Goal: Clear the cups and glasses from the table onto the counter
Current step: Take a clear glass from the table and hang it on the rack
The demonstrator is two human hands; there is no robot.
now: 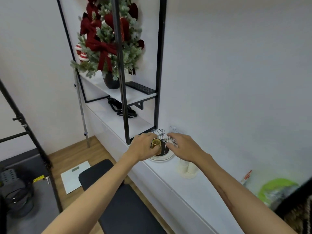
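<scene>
No legible text anywhere. Red-and-white packet (246,176) on counter (168,176) at right has red print, too blurred to read. Paper tag (173,128) by wall: marks too small. Keyboard (141,87) keys unreadable.

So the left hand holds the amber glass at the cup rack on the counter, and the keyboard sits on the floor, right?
Not quite. In the head view the keyboard lies on the white shelf beside the potted tree, not on the floor. The left hand does hold the amber glass at the cup rack on the counter.

glass (156,143) on counter (162,173), left of rack (163,146).
</scene>
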